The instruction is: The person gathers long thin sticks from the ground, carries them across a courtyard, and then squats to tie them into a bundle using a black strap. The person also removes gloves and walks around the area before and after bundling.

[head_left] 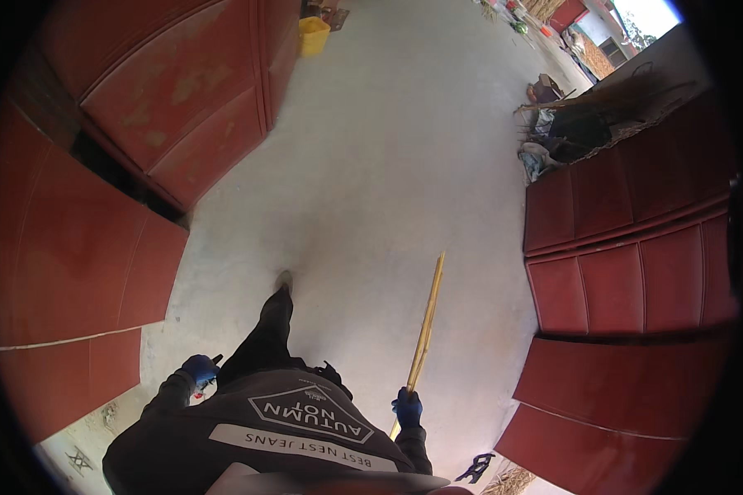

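Note:
My right hand [407, 407], in a blue glove, is closed around a bundle of thin yellow sticks [426, 325] that points forward and up over the pale concrete ground. My left hand [199, 368], also blue-gloved, hangs at my left side and grips a small dark object [215, 360]; what it is cannot be made out. My dark trouser leg and shoe [282, 282] step forward between the two hands.
Open red metal gate panels stand at the left [182, 91] and right [636, 272]. A yellow bucket [313, 35] sits far ahead by the left gate. A pile of brushwood and bundles [565, 124] lies at the far right. A dark scrap [475, 469] lies near my right foot.

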The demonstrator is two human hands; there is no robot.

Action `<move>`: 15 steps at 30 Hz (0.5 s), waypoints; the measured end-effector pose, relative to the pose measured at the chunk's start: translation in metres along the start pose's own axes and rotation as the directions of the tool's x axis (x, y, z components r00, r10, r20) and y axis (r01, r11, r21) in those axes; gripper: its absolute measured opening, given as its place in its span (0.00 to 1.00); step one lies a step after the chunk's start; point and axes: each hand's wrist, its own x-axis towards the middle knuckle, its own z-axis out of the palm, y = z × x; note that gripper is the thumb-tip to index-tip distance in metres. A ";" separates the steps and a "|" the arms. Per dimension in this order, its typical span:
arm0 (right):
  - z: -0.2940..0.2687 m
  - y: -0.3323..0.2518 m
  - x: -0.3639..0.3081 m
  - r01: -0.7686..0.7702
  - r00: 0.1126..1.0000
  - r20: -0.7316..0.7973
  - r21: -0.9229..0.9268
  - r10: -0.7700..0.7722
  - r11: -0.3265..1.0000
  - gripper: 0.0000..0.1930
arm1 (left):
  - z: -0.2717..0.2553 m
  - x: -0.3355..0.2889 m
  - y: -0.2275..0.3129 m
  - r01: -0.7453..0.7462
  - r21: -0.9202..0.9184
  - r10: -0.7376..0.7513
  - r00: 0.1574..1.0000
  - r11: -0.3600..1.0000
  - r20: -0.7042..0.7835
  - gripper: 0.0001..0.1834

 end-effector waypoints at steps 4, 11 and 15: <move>0.026 -0.126 0.046 0.045 0.998 -0.035 -0.040 -0.046 0.998 0.14 | -0.174 0.069 0.011 0.146 -0.208 -0.168 0.982 0.967 -0.090 0.18; 0.038 -0.267 0.171 0.072 0.994 -0.081 0.043 -0.068 0.997 0.10 | -0.482 0.210 0.078 0.044 -0.230 -0.156 0.852 0.972 -0.500 0.17; 0.034 -0.313 0.277 0.042 0.998 -0.047 0.086 -0.038 0.995 0.10 | -0.587 0.287 0.161 -0.044 -0.200 -0.089 0.790 0.979 -0.607 0.16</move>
